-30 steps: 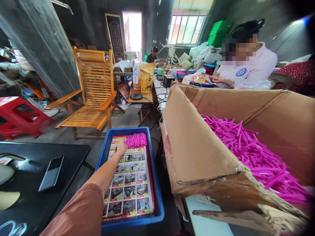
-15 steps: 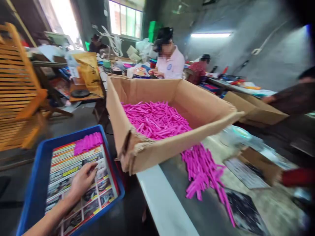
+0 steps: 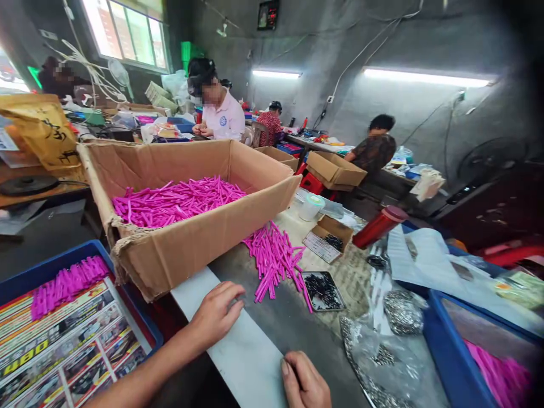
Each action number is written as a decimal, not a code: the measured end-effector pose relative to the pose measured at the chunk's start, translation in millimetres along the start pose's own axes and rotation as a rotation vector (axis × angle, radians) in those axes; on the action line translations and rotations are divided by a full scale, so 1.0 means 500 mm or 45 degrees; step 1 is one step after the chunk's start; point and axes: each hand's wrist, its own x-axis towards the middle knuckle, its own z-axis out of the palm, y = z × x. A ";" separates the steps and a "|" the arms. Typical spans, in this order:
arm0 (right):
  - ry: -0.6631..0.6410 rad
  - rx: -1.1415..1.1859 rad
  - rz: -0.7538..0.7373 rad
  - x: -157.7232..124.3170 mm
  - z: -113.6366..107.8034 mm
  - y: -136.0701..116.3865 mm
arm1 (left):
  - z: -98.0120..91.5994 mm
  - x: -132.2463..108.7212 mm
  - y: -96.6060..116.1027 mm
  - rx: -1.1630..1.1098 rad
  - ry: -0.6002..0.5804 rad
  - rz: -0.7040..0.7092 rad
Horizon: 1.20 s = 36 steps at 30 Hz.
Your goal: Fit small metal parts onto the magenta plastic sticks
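Note:
My left hand [image 3: 219, 313] hovers over the white strip [image 3: 238, 351] at the table's edge, just in front of the cardboard box. Its fingers are loosely bent, the thumb a little apart, and nothing shows between them. Lower down, my right hand [image 3: 305, 381] is closed at the strip's right edge; its curled fingers hide whatever may be inside. Beyond both hands lies a loose pile of magenta plastic sticks [image 3: 272, 258]. Many more sticks fill the cardboard box [image 3: 204, 243]. At left, a blue tray [image 3: 100, 249] holds a printed sheet and a row of magenta sticks [image 3: 70, 283].
A small tray of black parts [image 3: 322, 290] lies beside the pile, near an open carton [image 3: 327, 238]. Bags of silver metal parts [image 3: 403, 311], a red cylinder [image 3: 379, 226] and a blue bin [image 3: 442, 334] stand rightward. Several people sit at benches behind.
The view has swung right. My left hand has moved from above the blue tray to the table edge by the box. My right hand has come into view at the bottom.

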 end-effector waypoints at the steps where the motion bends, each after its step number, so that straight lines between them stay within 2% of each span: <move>1: -0.001 0.003 -0.010 0.000 -0.001 0.001 | 0.014 0.028 0.009 0.037 -0.052 -0.009; 3: 0.007 -0.001 -0.024 0.001 -0.002 0.001 | 0.041 0.073 0.022 0.088 -0.121 -0.056; 6: 0.001 -0.020 -0.058 0.003 -0.003 0.001 | 0.075 0.112 0.030 0.118 -0.153 -0.092; 9: -0.035 -0.037 -0.092 0.008 -0.007 -0.001 | 0.094 0.129 0.028 0.133 -0.165 -0.148; 14: -0.047 -0.050 -0.102 0.019 -0.020 -0.017 | 0.102 0.136 0.017 0.103 -0.164 -0.232; 24: -0.042 -0.074 -0.073 0.018 -0.023 -0.022 | 0.098 0.120 -0.001 0.082 -0.029 -0.277; 29: -0.004 -0.029 -0.053 0.019 -0.028 -0.030 | 0.080 0.109 0.011 0.074 0.048 -0.259; 32: 0.071 0.064 0.071 0.020 -0.031 -0.029 | 0.065 0.086 0.032 0.034 0.035 -0.173; 36: 0.256 0.299 0.327 0.020 -0.030 -0.017 | 0.057 0.038 0.068 -0.139 -0.098 0.120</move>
